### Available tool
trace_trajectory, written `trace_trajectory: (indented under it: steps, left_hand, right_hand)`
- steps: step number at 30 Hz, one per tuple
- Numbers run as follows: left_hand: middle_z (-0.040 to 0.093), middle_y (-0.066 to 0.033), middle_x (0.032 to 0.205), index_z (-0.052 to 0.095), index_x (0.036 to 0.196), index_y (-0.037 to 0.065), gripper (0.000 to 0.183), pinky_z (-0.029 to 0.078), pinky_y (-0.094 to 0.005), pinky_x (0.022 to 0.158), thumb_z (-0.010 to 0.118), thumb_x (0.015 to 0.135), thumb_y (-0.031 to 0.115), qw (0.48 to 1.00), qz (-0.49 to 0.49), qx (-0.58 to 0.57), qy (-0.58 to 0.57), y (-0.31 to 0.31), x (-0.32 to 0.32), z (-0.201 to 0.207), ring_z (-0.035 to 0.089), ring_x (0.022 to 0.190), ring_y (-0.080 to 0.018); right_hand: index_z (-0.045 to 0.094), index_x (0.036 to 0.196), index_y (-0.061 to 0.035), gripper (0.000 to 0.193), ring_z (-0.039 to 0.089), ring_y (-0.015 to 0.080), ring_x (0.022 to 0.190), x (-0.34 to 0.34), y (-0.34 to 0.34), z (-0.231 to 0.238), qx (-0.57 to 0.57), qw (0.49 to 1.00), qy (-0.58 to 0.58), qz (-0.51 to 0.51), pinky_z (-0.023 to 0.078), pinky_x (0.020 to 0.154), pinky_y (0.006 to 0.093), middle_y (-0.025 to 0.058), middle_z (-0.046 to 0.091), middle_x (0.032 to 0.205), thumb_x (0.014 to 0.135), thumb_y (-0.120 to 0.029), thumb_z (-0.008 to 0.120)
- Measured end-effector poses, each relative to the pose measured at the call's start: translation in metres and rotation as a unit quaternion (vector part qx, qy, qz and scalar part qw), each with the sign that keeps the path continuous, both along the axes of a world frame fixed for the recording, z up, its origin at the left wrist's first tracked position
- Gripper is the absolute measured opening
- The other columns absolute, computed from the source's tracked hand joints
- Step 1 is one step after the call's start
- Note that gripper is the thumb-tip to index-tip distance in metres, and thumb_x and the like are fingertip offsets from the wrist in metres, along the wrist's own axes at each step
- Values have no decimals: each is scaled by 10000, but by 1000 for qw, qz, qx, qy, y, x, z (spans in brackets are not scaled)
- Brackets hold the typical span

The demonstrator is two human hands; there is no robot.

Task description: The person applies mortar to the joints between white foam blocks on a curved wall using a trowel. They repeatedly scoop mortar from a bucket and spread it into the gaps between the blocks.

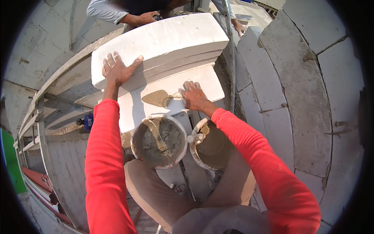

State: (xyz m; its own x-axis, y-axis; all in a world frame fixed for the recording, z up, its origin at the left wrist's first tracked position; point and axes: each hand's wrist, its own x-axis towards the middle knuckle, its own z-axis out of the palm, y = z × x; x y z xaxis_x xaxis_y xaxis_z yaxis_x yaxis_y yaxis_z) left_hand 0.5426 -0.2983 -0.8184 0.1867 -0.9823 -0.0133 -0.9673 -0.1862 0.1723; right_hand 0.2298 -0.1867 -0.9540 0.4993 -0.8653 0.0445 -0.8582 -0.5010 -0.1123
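My left hand (118, 71) lies with its fingers spread on the near left part of a large white block (163, 37), the top one of a stack. My right hand (193, 96) is closed on the handle of a pointing trowel (156, 98). The trowel's leaf-shaped blade, coated in wet mortar, points left above a lower white block (202, 82). Just below the blade stands a bucket (134, 143) of grey mortar. Beside it, partly under my right forearm, is a second bucket (194, 155) with muddy brown liquid and a pale, mortar-caked handle (195, 138) across its rim.
A co-worker's hand (143, 18) rests behind the stack; their other hand (239, 28) is farther right. A wall of large pale blocks (296, 97) curves along the right. A metal pole (232, 78) stands beside it. Wooden framing (41, 128) and a blue container (89, 121) are at left.
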Motion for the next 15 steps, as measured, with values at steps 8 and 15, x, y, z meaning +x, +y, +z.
trace_trajectory:
  steps: [8,15]
  left_hand:
    - [128,-282,1727,148,1670,-8,1460,48,-655,1251,504,689,1012,1000,5,18,-20,-1,-5,8,49,1596,-501]
    - [132,-288,1724,155,1667,-15,1458,31,-644,1256,524,690,1004,1000,4,21,-11,-1,-3,9,33,1599,-496]
  right_hand:
    - [695,1293,-10,524,661,405,1104,-38,23,112,217,963,-116,-111,534,983,446,264,679,1169,799,-176,750]
    - [748,1006,38,272,714,424,918,-49,84,131,180,901,-354,-175,556,832,447,260,736,972,805,-146,733]
